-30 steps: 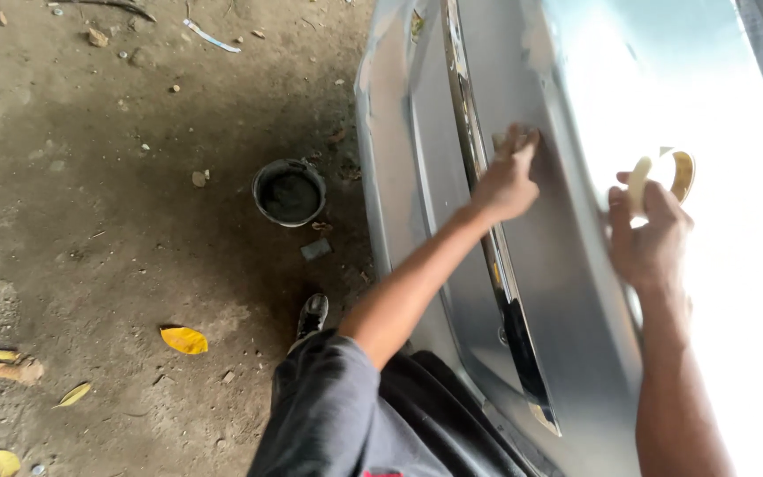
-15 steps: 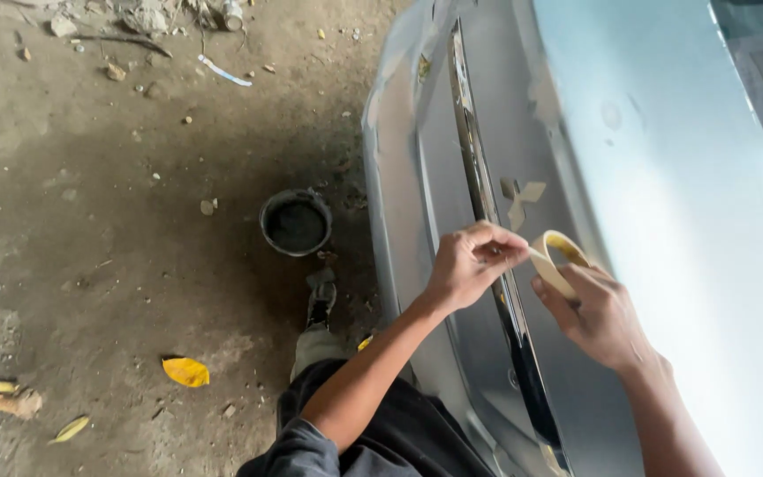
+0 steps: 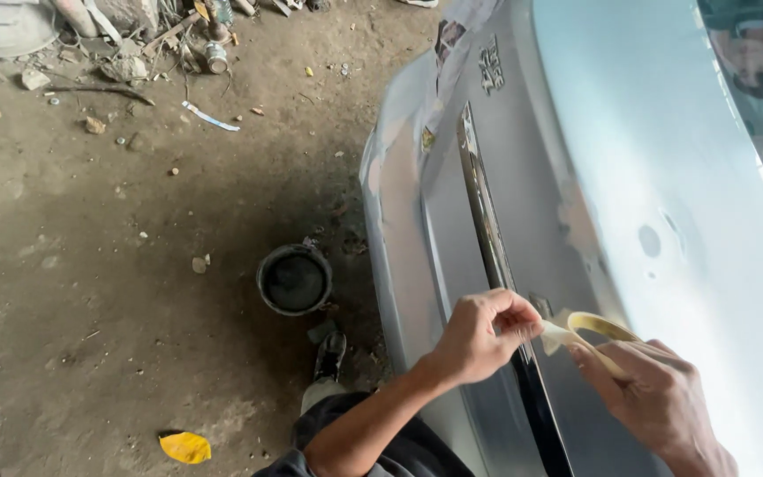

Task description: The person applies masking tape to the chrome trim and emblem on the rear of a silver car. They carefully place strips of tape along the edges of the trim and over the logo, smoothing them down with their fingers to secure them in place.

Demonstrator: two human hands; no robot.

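Beige masking tape roll (image 3: 605,329) gripped in right hand (image 3: 660,402); left hand (image 3: 479,337) pinches its free end above silver car body panel (image 3: 593,159).

Right hand (image 3: 660,402): wrist runs off the bottom edge, and its fingers cover most of the tape roll (image 3: 602,329), only the upper arc shows. Left hand (image 3: 480,336): fingertips curl under, so the grip on the tape end is hidden. Can't tell whether that tape end touches the dark trim strip (image 3: 496,265); the strip's lower end is cut off at the bottom edge. Car panel (image 3: 629,141) is cropped top, right and bottom. Contents of the black tin (image 3: 294,279) are too dark to make out. Debris pile (image 3: 134,35) top left is cropped and too small to identify.
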